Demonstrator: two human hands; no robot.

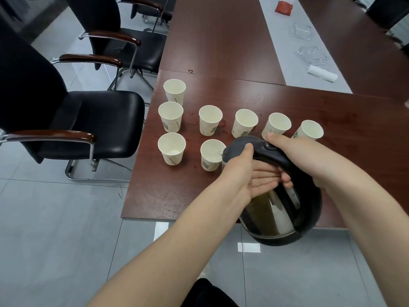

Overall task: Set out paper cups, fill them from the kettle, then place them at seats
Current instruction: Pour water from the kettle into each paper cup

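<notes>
A steel kettle (274,209) with a rounded, mirror-bright body, a dark plastic lid and a dark curved handle is held tilted over the near edge of the tabletop (287,100), its spout lowered to the rim of a paper cup (211,155). The handle is gripped by the right hand (294,151), fingers wrapped round it and thumb laid along its top. The left hand (247,173) is pressed flat against the kettle's side below the lid, thumb resting on the lid. Eight white, tapered paper cups with green print are set upright near the tabletop's left edge: three in a column by that edge, the rest spread rightward. The tabletop is smooth reddish-brown wood, marked with small wet patches among the cups. Black padded chairs (93,120) with wooden armrests and chrome frames are drawn up along the left edge.
</notes>
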